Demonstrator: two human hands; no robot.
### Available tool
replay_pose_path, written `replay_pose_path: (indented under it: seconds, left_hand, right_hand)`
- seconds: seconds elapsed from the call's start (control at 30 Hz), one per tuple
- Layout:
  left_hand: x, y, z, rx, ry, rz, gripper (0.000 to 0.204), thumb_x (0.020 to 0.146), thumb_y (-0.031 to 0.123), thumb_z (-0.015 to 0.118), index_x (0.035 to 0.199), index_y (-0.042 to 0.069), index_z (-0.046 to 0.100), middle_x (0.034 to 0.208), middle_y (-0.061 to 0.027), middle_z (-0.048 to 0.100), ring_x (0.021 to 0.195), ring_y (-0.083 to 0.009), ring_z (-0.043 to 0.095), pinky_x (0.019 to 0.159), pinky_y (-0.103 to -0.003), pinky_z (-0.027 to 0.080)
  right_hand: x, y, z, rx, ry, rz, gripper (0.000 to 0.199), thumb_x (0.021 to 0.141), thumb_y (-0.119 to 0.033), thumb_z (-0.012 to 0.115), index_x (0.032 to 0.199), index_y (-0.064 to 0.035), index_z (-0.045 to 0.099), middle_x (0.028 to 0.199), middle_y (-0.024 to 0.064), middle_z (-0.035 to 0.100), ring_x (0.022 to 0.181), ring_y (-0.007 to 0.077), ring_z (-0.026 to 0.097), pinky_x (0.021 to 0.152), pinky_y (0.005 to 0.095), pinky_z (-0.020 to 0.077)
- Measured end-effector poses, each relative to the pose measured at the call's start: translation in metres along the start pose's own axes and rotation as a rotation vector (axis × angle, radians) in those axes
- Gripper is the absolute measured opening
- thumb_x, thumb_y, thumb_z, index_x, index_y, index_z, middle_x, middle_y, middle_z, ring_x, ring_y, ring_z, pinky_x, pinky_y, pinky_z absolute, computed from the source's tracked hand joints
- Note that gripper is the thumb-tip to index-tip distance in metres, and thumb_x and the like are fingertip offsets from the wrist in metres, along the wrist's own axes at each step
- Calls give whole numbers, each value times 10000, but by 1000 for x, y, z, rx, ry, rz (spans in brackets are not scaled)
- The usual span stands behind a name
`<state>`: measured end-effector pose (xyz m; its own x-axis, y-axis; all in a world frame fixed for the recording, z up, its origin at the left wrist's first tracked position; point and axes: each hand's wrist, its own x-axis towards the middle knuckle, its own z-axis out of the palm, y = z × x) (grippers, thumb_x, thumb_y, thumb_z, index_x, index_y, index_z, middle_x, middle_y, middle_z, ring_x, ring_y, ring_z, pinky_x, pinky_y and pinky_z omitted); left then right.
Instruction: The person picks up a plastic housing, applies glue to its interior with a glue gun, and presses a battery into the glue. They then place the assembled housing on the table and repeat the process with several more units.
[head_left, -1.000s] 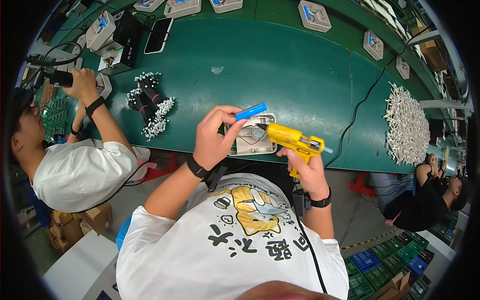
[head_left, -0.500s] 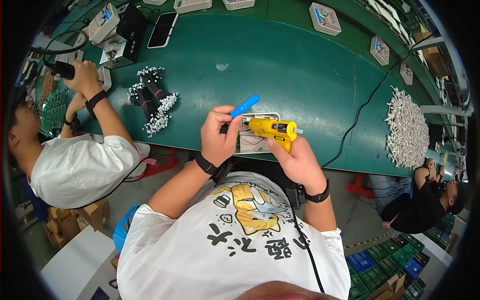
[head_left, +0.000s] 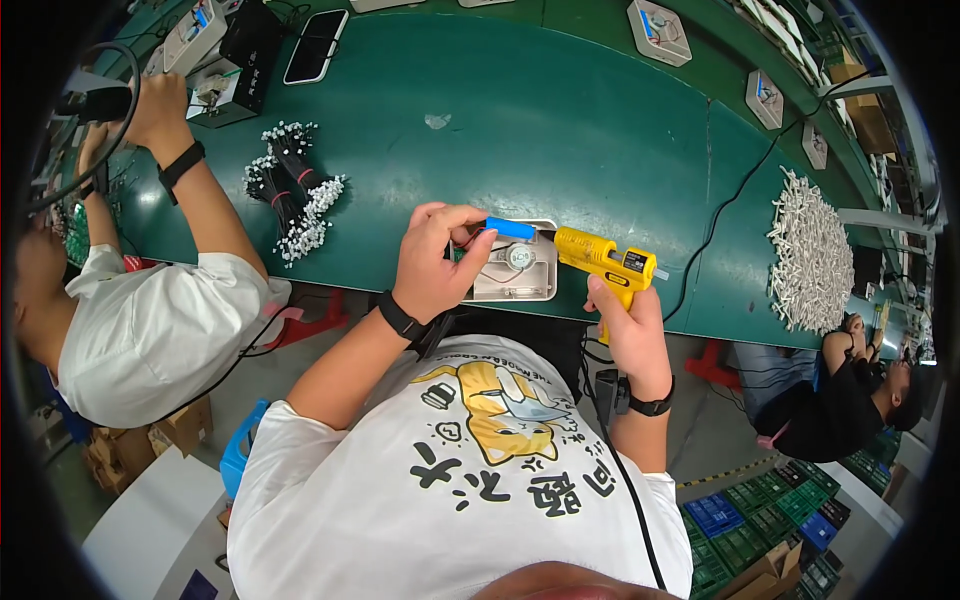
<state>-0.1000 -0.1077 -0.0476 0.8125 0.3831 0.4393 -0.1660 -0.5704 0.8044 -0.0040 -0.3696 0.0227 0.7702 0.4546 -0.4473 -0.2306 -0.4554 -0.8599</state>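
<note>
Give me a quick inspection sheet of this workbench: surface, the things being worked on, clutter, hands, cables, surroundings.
Surface: green bench top, curved front edge.
Job's things: pale open casing at the bench edge; blue part over it; yellow glue gun, nozzle toward the casing.
Clutter: bundle of black wires with white ends; heap of white sticks; phone; more casings further back.
Hands: left hand pinches the blue part; right hand grips the glue gun.
Cables: black cord runs across the bench from the gun.
Surroundings: co-worker in white at left; another person at right; blue and green crates on the floor.
</note>
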Motion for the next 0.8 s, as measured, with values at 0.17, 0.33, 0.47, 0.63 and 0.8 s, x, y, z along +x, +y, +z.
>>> replay_pose_path:
  seconds: [0.17, 0.33, 0.47, 0.63, 0.8]
  left_hand:
    - [9, 9, -1, 56, -42, 68, 200, 928, 98, 806, 1115, 112, 736, 867, -7, 751, 697, -170, 662, 910, -375, 472]
    - [9, 8, -1, 55, -53, 67, 186, 928, 112, 813, 1106, 129, 760, 854, 11, 748, 681, -157, 655, 888, -367, 464]
    - [12, 11, -4, 95, -118, 94, 185, 927, 120, 819, 1102, 130, 761, 838, 10, 745, 678, -152, 657, 872, -362, 461]
    - [10, 11, -3, 120, -100, 88, 172, 923, 120, 823, 1086, 131, 767, 811, 10, 738, 674, -154, 663, 862, -359, 465]
    - [6, 12, 1, 81, -33, 55, 176, 918, 128, 829, 1083, 129, 767, 802, 10, 731, 667, -156, 663, 856, -359, 470]
  right_hand:
    - [1, 1, 3, 20, 24, -20, 274, 1057, -269, 711, 1144, -10, 695, 826, -3, 664, 648, 62, 589, 546, 237, 453]
    - [-3, -1, -1, -48, -16, -18, 265, 1057, -272, 711, 1136, -20, 697, 796, -15, 650, 613, 54, 562, 537, 243, 441]
    - [-6, 0, -4, -47, -16, -27, 253, 1058, -269, 707, 1119, -23, 706, 790, -18, 650, 611, 50, 557, 535, 245, 438]
    - [-7, -2, -3, 14, -9, -16, 249, 1060, -264, 702, 1092, -18, 714, 811, -9, 670, 620, 52, 561, 547, 245, 449]
    - [-4, -5, 6, 0, 20, -71, 256, 1062, -263, 700, 1095, -10, 715, 843, 5, 699, 642, 56, 576, 563, 245, 462]
